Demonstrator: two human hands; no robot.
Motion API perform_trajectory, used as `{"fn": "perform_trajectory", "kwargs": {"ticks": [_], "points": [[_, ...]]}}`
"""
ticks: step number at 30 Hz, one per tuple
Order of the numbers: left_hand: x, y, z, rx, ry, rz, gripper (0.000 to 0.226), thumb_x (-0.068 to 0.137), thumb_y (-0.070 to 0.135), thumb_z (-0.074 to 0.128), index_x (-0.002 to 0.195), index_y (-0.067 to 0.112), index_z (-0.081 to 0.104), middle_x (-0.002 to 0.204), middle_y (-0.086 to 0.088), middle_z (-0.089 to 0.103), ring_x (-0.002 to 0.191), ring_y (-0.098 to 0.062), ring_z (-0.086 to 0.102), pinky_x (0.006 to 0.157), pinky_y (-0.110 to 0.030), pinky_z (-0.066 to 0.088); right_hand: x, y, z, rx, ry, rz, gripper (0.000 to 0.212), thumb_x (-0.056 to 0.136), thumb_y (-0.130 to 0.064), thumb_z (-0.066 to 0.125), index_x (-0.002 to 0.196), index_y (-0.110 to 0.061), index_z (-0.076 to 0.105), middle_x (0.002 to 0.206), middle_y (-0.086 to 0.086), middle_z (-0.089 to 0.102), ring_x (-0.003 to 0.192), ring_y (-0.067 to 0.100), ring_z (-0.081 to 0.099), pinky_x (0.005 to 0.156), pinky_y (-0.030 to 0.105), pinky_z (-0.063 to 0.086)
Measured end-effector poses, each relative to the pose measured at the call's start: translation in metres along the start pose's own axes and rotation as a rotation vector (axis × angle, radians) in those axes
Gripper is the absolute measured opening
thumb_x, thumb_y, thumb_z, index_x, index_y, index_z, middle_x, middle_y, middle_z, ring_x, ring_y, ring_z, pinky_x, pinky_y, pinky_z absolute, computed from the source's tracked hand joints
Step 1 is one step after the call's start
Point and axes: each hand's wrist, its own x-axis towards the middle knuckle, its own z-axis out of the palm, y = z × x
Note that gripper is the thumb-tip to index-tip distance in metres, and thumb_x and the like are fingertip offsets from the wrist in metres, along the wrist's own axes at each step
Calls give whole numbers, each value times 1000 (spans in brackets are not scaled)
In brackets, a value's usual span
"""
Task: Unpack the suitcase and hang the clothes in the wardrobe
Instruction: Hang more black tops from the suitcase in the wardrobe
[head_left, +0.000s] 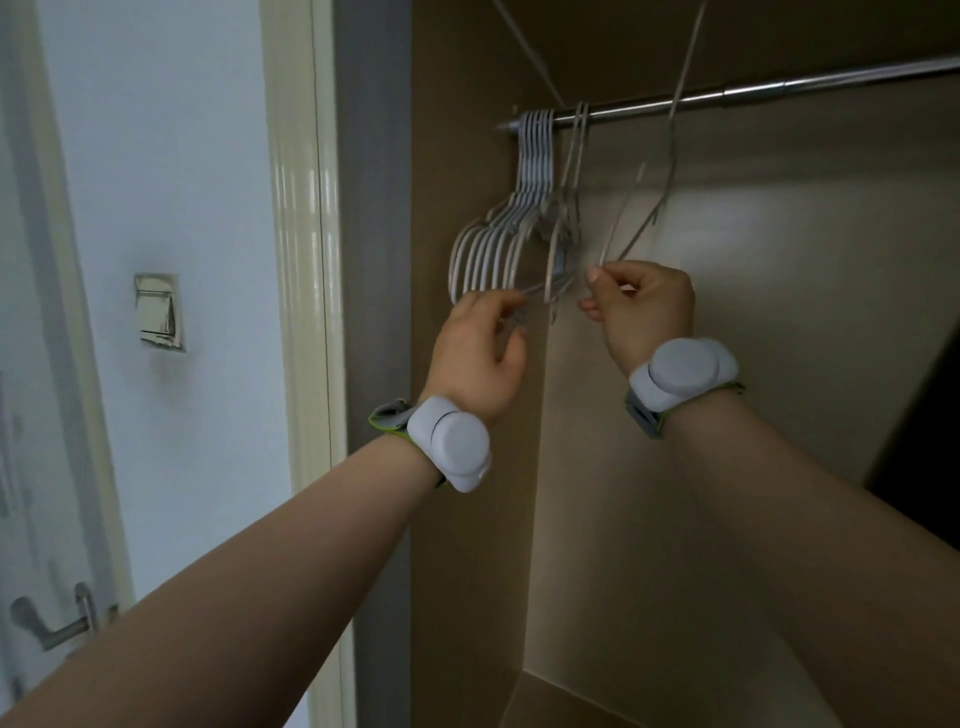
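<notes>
Single hanger (644, 208): thin and pale, blurred, and I see it slanting up across the front of the rail; I cannot tell whether its hook is on it.
Right hand (644, 306): I have thumb and fingertips pinching the lower end of the single hanger.
Bunch of hangers (498, 228): hooked close together at the left end of the rail, just beside the single hanger.
Left hand (480, 353): my fingers curl round the bottom bars of the bunch.
Rail (727, 96): a metal bar running across the top of the wardrobe (779, 260), which has brown inner walls.
Wrists: each carries a pale grey band (451, 441).
Outside, left: a cream door frame (301, 260), a light switch (158, 310) and a door handle (47, 623).
</notes>
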Motion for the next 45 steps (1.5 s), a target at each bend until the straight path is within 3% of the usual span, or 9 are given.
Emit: {"fn": "perform_trajectory", "kwargs": {"ticks": [8, 13, 18, 21, 25, 28, 31, 35, 45], "points": [[-44, 22, 46, -261, -242, -146, 31, 91, 22, 47, 118, 15, 60, 102, 0, 63, 93, -13, 60, 82, -18, 47, -90, 31, -47, -11, -83, 135, 15, 89, -12, 62, 76, -19, 66, 72, 8, 68, 59, 3, 66, 66, 27, 57], [-114, 25, 87, -505, -579, -571, 31, 100, 23, 41, 121, 9, 59, 106, -8, 64, 104, -22, 60, 99, -38, 47, -188, 57, -77, 43, -215, 353, 17, 90, -7, 60, 83, -19, 69, 75, 0, 68, 59, 5, 65, 59, 17, 52], [-209, 11, 104, -891, -783, -1046, 38, 99, 34, 39, 107, 6, 65, 94, -8, 69, 89, -22, 65, 80, -33, 54, -277, 85, -94, 0, -386, 577, 16, 90, -9, 60, 83, -3, 71, 79, 3, 68, 56, 3, 64, 57, 13, 49], [-264, 0, 101, -889, -876, -1237, 38, 99, 27, 42, 112, -3, 60, 80, -8, 68, 71, -18, 64, 64, -29, 54, -320, 100, -102, -65, -576, 673, 28, 91, -16, 60, 64, -13, 68, 61, 7, 64, 53, 10, 62, 58, 30, 55], [-326, -8, 82, -804, -1017, -1462, 40, 99, 40, 39, 100, 8, 64, 89, -5, 71, 77, -20, 68, 74, -31, 53, -362, 129, -110, -250, -525, 825, 39, 94, -28, 53, 70, -1, 65, 70, 20, 64, 61, 23, 58, 65, 46, 54], [-362, -9, 62, -817, -1014, -1612, 40, 97, 42, 41, 94, 9, 63, 91, -7, 70, 75, -20, 69, 70, -29, 54, -384, 147, -101, -358, -724, 1109, 36, 96, -37, 45, 87, -7, 62, 87, 14, 65, 76, 27, 61, 74, 40, 52], [-393, -10, 36, -791, -994, -1706, 39, 96, 41, 45, 94, 7, 64, 88, -8, 71, 71, -20, 70, 69, -30, 57, -413, 156, -71, -274, -883, 1485, 47, 91, -50, 50, 109, -7, 56, 80, 12, 66, 65, 25, 64, 56, 29, 53], [-419, -17, -4, -730, -981, -1797, 38, 98, 37, 44, 91, 6, 64, 76, -4, 73, 67, -18, 70, 69, -31, 57, -447, 143, -28, -122, -1125, 1771, 30, 95, -22, 51, 73, -1, 55, 50, 8, 53, 38, 17, 53, 42, 23, 43], [-460, -83, -134, -298, -527, -1942, 36, 99, 32, 41, 77, 13, 62, 80, -4, 66, 68, -15, 61, 71, -26, 49, -513, 89, 92, 79, -1348, 1789, 14, 91, -2, 52, 78, 1, 56, 50, 7, 63, 46, 14, 62, 41, 18, 47]]}}
